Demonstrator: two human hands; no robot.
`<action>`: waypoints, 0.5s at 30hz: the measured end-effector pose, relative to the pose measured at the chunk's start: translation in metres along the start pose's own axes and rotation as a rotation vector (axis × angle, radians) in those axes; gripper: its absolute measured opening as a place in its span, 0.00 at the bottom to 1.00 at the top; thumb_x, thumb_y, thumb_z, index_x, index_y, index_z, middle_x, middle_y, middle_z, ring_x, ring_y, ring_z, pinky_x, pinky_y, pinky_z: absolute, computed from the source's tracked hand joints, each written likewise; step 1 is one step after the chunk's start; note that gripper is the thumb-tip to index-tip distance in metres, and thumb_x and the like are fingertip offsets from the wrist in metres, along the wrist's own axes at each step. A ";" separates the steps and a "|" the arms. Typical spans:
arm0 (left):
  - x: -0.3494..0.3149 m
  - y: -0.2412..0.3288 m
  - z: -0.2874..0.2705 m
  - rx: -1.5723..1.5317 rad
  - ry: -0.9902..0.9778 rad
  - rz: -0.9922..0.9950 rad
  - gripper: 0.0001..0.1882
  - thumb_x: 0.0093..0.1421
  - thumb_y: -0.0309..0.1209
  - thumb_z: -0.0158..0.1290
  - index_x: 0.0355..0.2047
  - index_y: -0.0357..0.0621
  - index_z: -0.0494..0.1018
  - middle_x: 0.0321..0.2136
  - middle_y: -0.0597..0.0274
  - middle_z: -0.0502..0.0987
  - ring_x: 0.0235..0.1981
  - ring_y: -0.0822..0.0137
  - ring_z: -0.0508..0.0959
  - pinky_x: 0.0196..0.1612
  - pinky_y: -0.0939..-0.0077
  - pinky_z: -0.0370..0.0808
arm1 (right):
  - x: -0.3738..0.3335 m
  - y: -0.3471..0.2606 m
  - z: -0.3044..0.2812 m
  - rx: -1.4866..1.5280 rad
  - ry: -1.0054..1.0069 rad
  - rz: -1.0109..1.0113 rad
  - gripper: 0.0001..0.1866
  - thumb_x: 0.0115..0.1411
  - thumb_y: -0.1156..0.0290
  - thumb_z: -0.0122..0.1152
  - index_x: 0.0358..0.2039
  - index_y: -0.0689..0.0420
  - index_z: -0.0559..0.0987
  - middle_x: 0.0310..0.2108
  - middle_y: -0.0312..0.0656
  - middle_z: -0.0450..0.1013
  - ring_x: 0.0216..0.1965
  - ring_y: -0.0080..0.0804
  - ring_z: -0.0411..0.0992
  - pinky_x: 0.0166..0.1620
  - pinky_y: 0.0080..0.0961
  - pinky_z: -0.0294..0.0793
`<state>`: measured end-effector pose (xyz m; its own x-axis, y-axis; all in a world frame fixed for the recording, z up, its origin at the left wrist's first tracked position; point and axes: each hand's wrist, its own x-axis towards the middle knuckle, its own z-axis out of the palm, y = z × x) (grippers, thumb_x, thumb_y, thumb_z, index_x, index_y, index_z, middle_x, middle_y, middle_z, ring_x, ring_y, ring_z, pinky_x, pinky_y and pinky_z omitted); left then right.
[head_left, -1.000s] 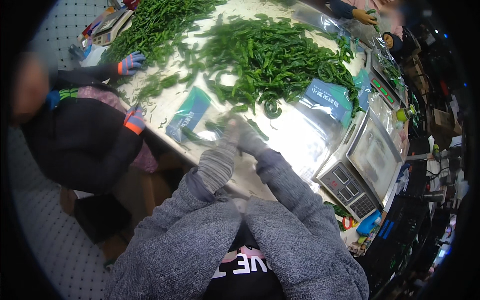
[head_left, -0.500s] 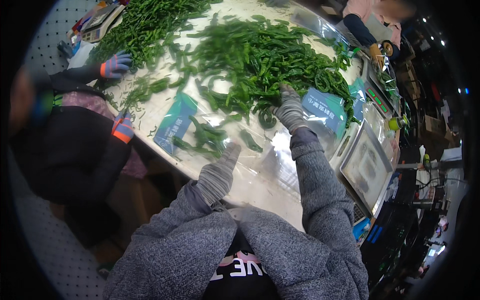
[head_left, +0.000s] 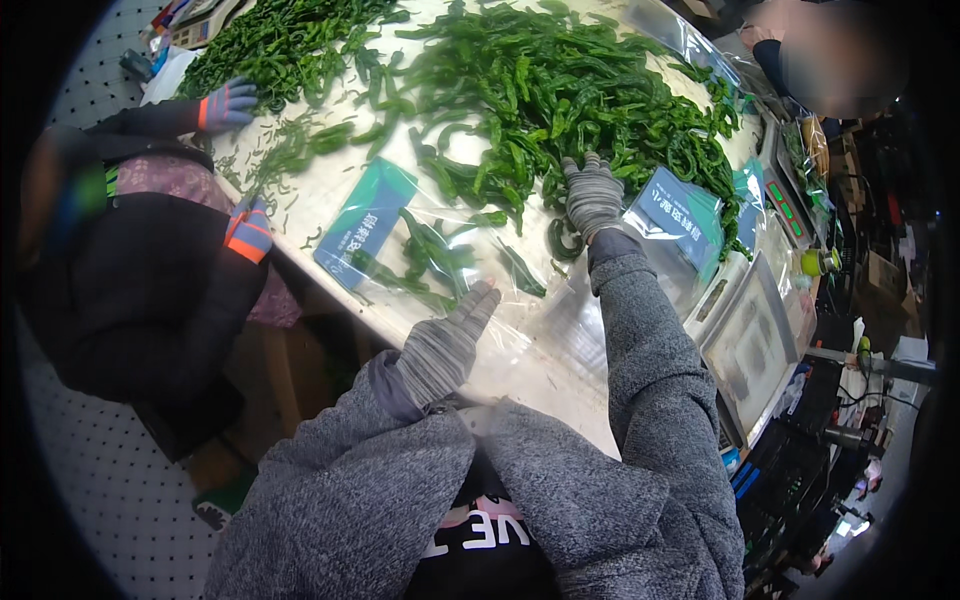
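Observation:
My left hand [head_left: 443, 345], in a grey striped glove with bare fingertips, holds the near edge of a clear plastic bag [head_left: 480, 258], fingers pressed together. Its thumb is hard to make out. The bag lies flat, its far left end printed teal and blue, with several green peppers [head_left: 430, 255] inside. My right hand [head_left: 597, 195], gloved alike, rests with parted fingers at the near edge of a big heap of green peppers [head_left: 570, 95]; some fingertips are hidden among them. Just below the right hand lies one curled pepper [head_left: 563, 240].
Another bag [head_left: 680, 215] with a blue label lies right of my right hand. Beyond it stand a scale with a lit display [head_left: 785, 208] and a framed tray [head_left: 745, 325]. At left, a co-worker's gloved hands [head_left: 228, 105] are beside a second pepper heap [head_left: 290, 50]. Another person stands far right.
My right hand has shifted slightly and lies flatter against the pepper heap, fingers more parted. The left hand stays at the bag's edge. The whole view has tilted a little.

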<state>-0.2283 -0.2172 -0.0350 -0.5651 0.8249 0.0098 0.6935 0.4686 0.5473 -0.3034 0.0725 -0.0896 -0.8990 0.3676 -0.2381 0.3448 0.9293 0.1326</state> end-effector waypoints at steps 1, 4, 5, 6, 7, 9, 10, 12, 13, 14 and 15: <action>-0.001 0.001 0.000 0.009 -0.005 0.005 0.33 0.44 0.20 0.41 0.55 0.42 0.54 0.54 0.51 0.59 0.16 0.63 0.71 0.19 0.74 0.68 | 0.000 0.005 0.009 0.013 0.077 -0.013 0.27 0.50 0.68 0.54 0.53 0.42 0.62 0.58 0.47 0.50 0.57 0.45 0.53 0.53 0.47 0.56; -0.002 0.003 0.005 -0.016 0.057 0.027 0.33 0.44 0.21 0.41 0.55 0.41 0.53 0.55 0.52 0.58 0.16 0.65 0.70 0.18 0.75 0.68 | 0.002 0.004 0.001 -0.009 0.111 -0.013 0.29 0.48 0.69 0.56 0.53 0.43 0.62 0.57 0.48 0.51 0.56 0.47 0.55 0.52 0.45 0.59; -0.002 0.005 0.004 0.017 0.046 0.020 0.34 0.44 0.21 0.41 0.55 0.42 0.53 0.55 0.52 0.57 0.15 0.66 0.70 0.18 0.75 0.68 | 0.005 0.005 0.000 0.004 0.096 -0.007 0.30 0.48 0.68 0.57 0.53 0.43 0.62 0.57 0.48 0.51 0.55 0.47 0.55 0.52 0.44 0.59; -0.003 0.007 0.004 0.049 0.034 0.012 0.34 0.44 0.21 0.42 0.56 0.42 0.53 0.55 0.53 0.57 0.15 0.67 0.70 0.18 0.75 0.67 | 0.009 0.007 0.002 0.018 0.081 -0.001 0.30 0.47 0.68 0.58 0.53 0.43 0.62 0.57 0.48 0.51 0.55 0.47 0.55 0.52 0.43 0.60; -0.004 0.008 0.004 0.081 0.023 0.004 0.34 0.44 0.21 0.42 0.56 0.42 0.53 0.56 0.53 0.56 0.14 0.67 0.69 0.18 0.75 0.67 | 0.012 0.009 0.001 0.031 0.066 0.004 0.31 0.46 0.67 0.59 0.53 0.43 0.62 0.57 0.48 0.51 0.55 0.47 0.55 0.52 0.42 0.60; -0.010 0.006 0.007 0.139 0.005 -0.009 0.35 0.44 0.22 0.42 0.56 0.42 0.51 0.57 0.55 0.54 0.14 0.69 0.69 0.18 0.75 0.67 | 0.009 0.012 -0.005 0.108 0.063 0.039 0.30 0.43 0.59 0.62 0.49 0.44 0.67 0.55 0.45 0.56 0.54 0.46 0.56 0.53 0.35 0.60; -0.011 0.006 0.006 0.166 -0.006 -0.021 0.35 0.44 0.22 0.42 0.56 0.42 0.51 0.57 0.55 0.54 0.14 0.69 0.69 0.18 0.75 0.67 | 0.007 0.015 -0.010 0.137 0.069 0.042 0.28 0.43 0.60 0.62 0.48 0.45 0.68 0.54 0.44 0.56 0.54 0.45 0.57 0.53 0.34 0.61; -0.012 0.006 0.005 0.170 0.011 -0.005 0.34 0.45 0.22 0.42 0.56 0.42 0.51 0.57 0.55 0.54 0.14 0.69 0.69 0.19 0.75 0.68 | -0.001 0.024 -0.013 0.209 0.151 0.054 0.24 0.43 0.60 0.61 0.44 0.47 0.72 0.52 0.42 0.60 0.51 0.42 0.60 0.51 0.32 0.63; -0.011 0.007 0.006 0.161 -0.003 -0.012 0.34 0.45 0.22 0.42 0.56 0.42 0.51 0.57 0.55 0.54 0.14 0.69 0.69 0.19 0.75 0.68 | -0.005 0.032 -0.011 0.241 0.279 0.054 0.22 0.43 0.59 0.60 0.41 0.50 0.73 0.47 0.42 0.65 0.45 0.44 0.65 0.48 0.31 0.66; -0.010 0.008 0.009 0.154 -0.012 -0.023 0.34 0.45 0.22 0.42 0.56 0.42 0.51 0.57 0.55 0.55 0.14 0.69 0.69 0.19 0.75 0.68 | -0.012 0.038 -0.015 0.335 0.335 0.055 0.19 0.44 0.61 0.59 0.38 0.50 0.73 0.43 0.41 0.66 0.42 0.41 0.66 0.45 0.30 0.67; -0.010 0.008 0.010 0.143 -0.020 -0.036 0.34 0.46 0.22 0.42 0.56 0.42 0.51 0.56 0.55 0.55 0.14 0.69 0.69 0.19 0.75 0.68 | -0.027 0.042 -0.026 0.518 0.355 0.026 0.16 0.45 0.62 0.59 0.36 0.51 0.72 0.40 0.41 0.67 0.40 0.39 0.66 0.42 0.29 0.68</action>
<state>-0.2122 -0.2186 -0.0394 -0.5825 0.8125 -0.0252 0.7307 0.5369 0.4218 -0.2717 0.1004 -0.0527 -0.8928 0.4381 0.1045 0.3739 0.8503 -0.3705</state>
